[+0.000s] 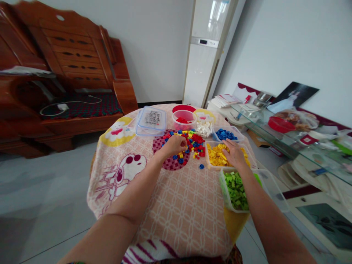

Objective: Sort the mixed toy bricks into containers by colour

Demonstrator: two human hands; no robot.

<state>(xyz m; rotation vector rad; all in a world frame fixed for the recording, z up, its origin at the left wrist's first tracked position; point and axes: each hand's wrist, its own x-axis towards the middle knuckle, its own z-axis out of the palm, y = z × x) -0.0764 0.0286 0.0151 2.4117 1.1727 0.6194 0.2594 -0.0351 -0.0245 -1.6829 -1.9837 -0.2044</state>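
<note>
My left hand (176, 144) is over a mixed pile of toy building bricks (197, 139) in red, blue, yellow and white. Its fingers are curled together, and whatever they hold is too small to make out. Fingers outstretched, my right hand (233, 152) rests over the yellow bricks (215, 154) in a clear plastic box (213, 167). Blue bricks (224, 134) fill a smaller box just behind it. Green bricks (235, 190) lie in another box, partly hidden under my right forearm. A round tub (184, 125) holds red bricks, beside a heap of white bricks (204, 128).
A patterned cloth (187, 205) covers the round table. Box lids (151, 119) are stacked at its back left, and one blue round piece (201, 166) lies apart. To the right stands a glass-topped cabinet (283, 134) with clutter; a wooden bench (74, 55) is at the left.
</note>
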